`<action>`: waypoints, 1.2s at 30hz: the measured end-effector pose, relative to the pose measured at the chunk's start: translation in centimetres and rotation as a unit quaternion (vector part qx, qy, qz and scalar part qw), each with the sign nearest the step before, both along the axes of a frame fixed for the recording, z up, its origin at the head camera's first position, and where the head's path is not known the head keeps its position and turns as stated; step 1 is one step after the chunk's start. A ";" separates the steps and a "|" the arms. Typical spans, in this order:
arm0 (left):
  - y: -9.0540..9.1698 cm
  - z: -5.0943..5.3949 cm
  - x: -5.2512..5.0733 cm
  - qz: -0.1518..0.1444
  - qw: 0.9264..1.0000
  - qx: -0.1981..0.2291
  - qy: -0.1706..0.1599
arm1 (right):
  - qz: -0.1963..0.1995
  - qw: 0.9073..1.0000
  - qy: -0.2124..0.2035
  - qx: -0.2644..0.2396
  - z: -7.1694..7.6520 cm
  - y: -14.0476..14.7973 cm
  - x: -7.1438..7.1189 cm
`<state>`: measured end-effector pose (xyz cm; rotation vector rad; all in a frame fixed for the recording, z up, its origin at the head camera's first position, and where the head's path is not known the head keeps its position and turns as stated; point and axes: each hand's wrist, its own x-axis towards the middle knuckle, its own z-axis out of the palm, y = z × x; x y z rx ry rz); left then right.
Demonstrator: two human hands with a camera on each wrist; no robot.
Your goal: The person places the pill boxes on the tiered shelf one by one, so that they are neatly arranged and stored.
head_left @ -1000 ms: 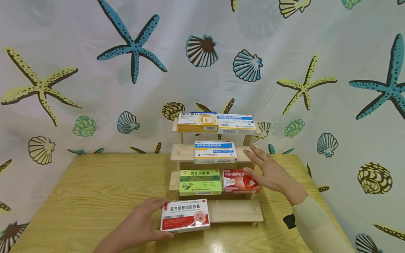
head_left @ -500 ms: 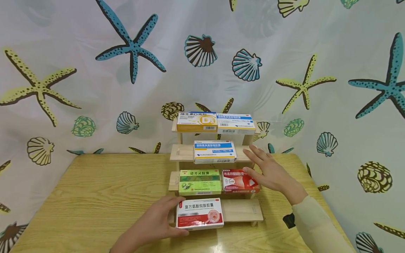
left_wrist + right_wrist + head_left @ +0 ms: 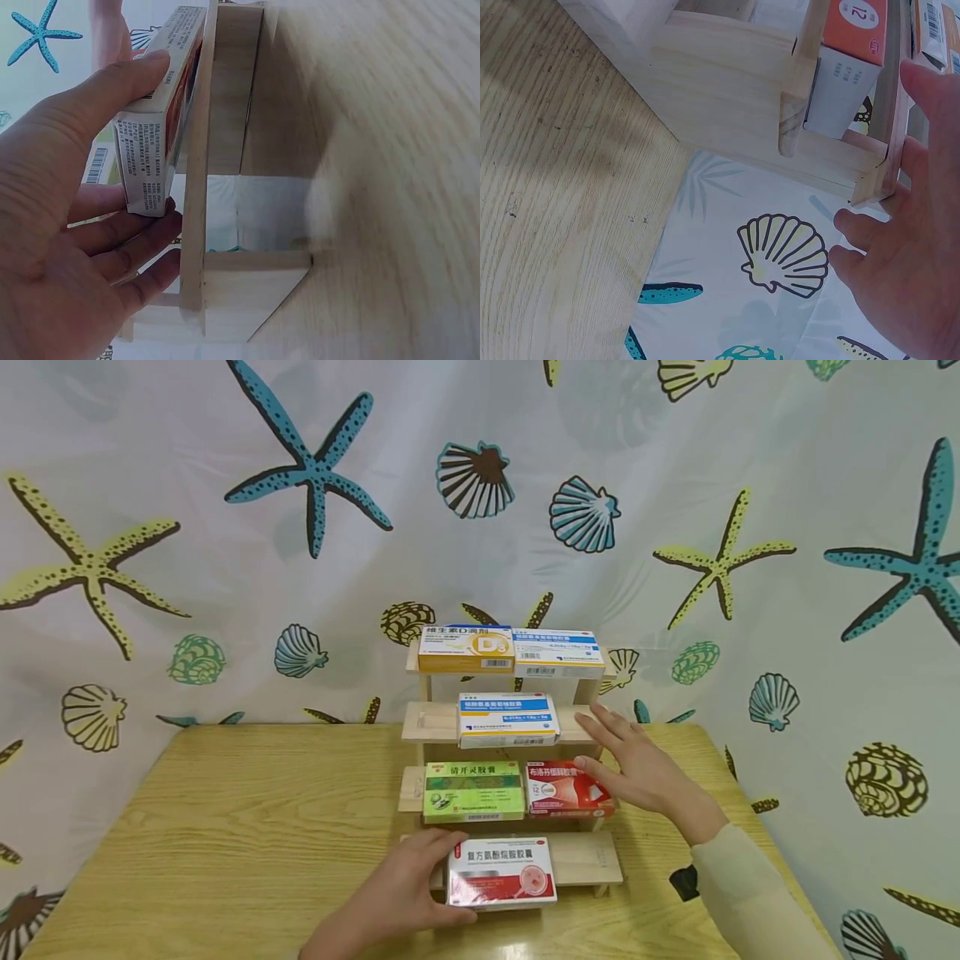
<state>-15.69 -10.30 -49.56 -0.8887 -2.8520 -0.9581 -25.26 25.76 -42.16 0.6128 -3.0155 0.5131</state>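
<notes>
A white and red medicine box [image 3: 501, 873] is at the lowest step of a wooden tiered rack [image 3: 588, 858]. My left hand [image 3: 401, 893] pinches its left end, thumb on the near long side and fingers at the far side. In the left wrist view the box [image 3: 146, 161] lies close along the step's board; whether it fully rests there I cannot tell. My right hand [image 3: 645, 768] is at the rack's right end with fingers extended, touching the end of the second step from the top. A red medicine box [image 3: 567, 789] lies just left of its thumb.
A green medicine box [image 3: 474, 792] sits beside the red one. Above are a blue-and-white box [image 3: 508, 720], an orange-and-white vitamin D box [image 3: 467, 649] and another blue-and-white box [image 3: 558, 653]. A patterned curtain [image 3: 360, 585] hangs behind the wooden table [image 3: 247, 827].
My left hand has carried the white and red box rightward, from the lowest step's left end toward its middle. The right hand has stayed in place.
</notes>
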 end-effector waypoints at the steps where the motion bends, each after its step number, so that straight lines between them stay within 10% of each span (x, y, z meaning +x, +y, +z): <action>1: 0.2 -0.1 0.0 0.002 1.000 0.000 -0.001 | 0.000 1.000 0.000 0.000 0.0 0.0 0.0; 28: 1.0 -1.1 0.7 0.017 1.000 0.012 0.009 | 0.010 1.000 0.003 -0.012 0.1 -0.1 0.1; 36: -1.0 -0.8 2.5 0.011 0.989 0.038 0.144 | 0.003 1.000 0.003 -0.017 0.0 0.0 0.2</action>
